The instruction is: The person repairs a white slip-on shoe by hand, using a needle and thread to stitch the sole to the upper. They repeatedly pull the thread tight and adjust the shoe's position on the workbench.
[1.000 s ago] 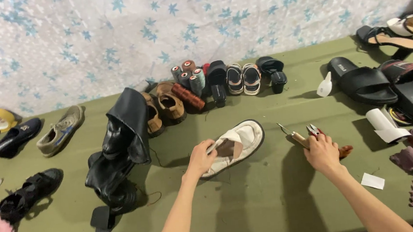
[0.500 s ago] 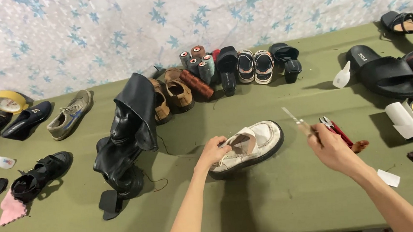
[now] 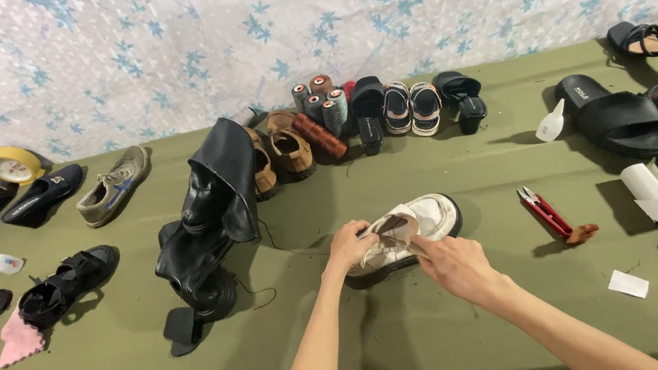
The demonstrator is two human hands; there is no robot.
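Green-covered table (image 3: 451, 340), star-patterned sheet behind, shoes spread all over. Your left hand (image 3: 349, 246) clamps near end of white shoe (image 3: 407, 230) at table centre, steadying it. Your right hand (image 3: 453, 265) pinches shoe's near edge, fingers closed; cannot tell if something thin held. Red snips (image 3: 544, 213) lie right of shoe, within reach. Black boot (image 3: 210, 218) slumps left.

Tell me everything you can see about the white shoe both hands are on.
The white shoe is a low, chunky one with a dark sole, its upper looking like scuffed leather. It lies on the green table cover, toe pointing up and right. The left hand grips its heel end; the right hand pinches the opening.
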